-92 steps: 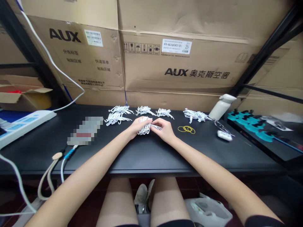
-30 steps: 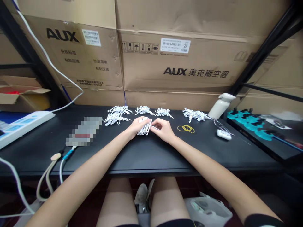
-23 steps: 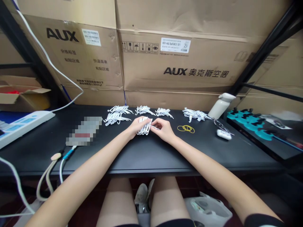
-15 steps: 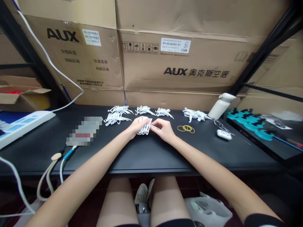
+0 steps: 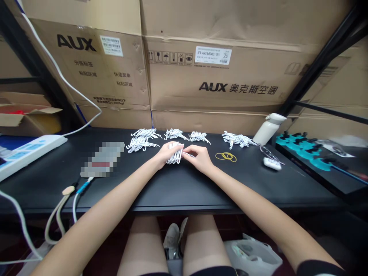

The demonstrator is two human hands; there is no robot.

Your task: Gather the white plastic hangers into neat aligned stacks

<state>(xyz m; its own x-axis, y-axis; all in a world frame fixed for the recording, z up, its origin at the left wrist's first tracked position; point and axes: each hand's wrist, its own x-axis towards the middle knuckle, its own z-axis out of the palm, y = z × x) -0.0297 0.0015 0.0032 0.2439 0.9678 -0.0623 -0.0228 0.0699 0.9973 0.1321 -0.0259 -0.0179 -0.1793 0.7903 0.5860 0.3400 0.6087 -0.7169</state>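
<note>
My left hand [image 5: 164, 154] is curled round a stack of small white plastic hooks [image 5: 175, 154] on the black table [image 5: 178, 188]. My right hand [image 5: 200, 158] pinches the right end of the same stack between thumb and fingers. Several more bundles of white hooks lie behind: a left bundle [image 5: 141, 140], two middle bundles [image 5: 175, 134] [image 5: 199, 136], and a loose pile [image 5: 237, 139] to the right. Yellow rubber bands [image 5: 226, 156] lie just right of my right hand.
A white bottle [image 5: 268, 128] leans at the back right beside glasses and a small white case [image 5: 271, 164]. Teal and black parts [image 5: 304, 151] fill a tray at the right. A white power strip [image 5: 27, 151] and cables are on the left. Cardboard boxes [image 5: 212, 73] wall the back.
Both hands stay on the stack of hooks; my right fingers shift slightly at its end. Nothing else on the table has moved.
</note>
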